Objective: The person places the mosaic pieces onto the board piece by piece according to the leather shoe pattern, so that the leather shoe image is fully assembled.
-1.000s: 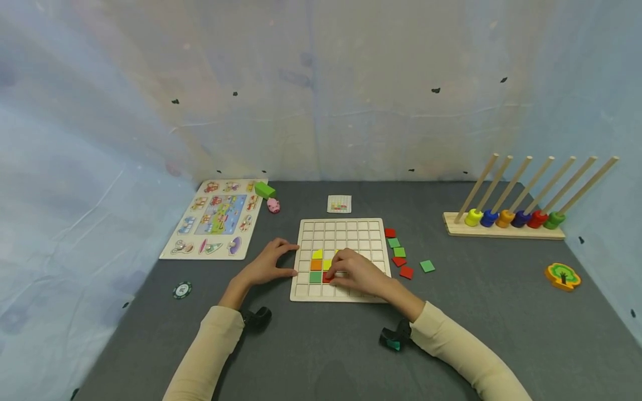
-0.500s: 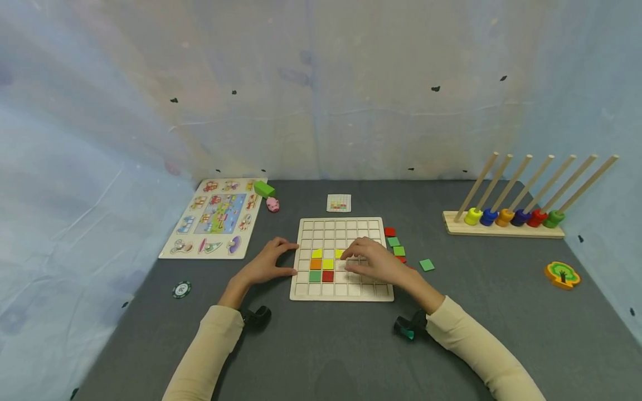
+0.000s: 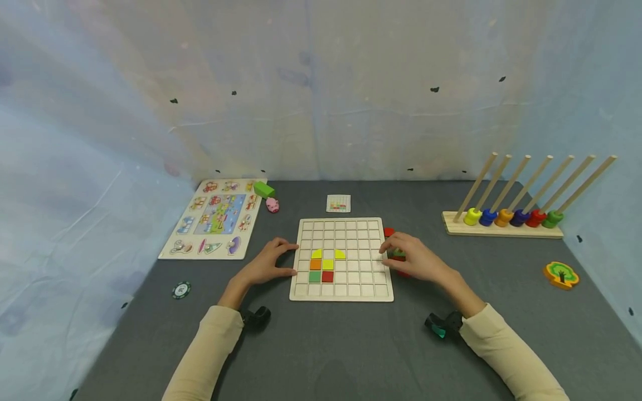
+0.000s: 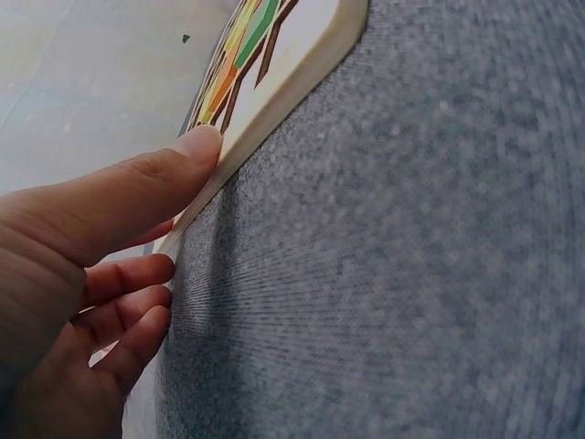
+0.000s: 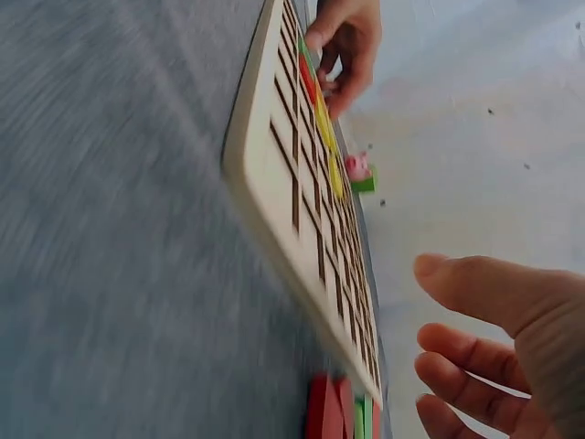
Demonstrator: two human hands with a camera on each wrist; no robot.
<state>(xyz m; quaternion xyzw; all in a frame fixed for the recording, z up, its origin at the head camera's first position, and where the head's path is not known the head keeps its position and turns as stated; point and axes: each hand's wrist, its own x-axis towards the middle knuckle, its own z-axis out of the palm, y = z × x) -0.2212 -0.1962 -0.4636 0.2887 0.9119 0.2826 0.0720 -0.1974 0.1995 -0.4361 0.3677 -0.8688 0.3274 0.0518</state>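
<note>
The wooden grid board (image 3: 341,260) lies flat on the grey surface (image 3: 321,345), with yellow, orange, green and red tiles in its left cells. The left hand (image 3: 266,265) rests against its left edge, thumb and fingers relaxed. The right hand (image 3: 413,259) hovers with fingers loosely apart over the loose red and green tiles (image 5: 340,409) just beside the board's right edge.

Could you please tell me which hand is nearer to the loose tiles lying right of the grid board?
The right. The right hand hovers directly over the loose tiles beside the board's right edge, fingers relaxed. The left hand rests against the board's left edge, the whole board away.
</note>
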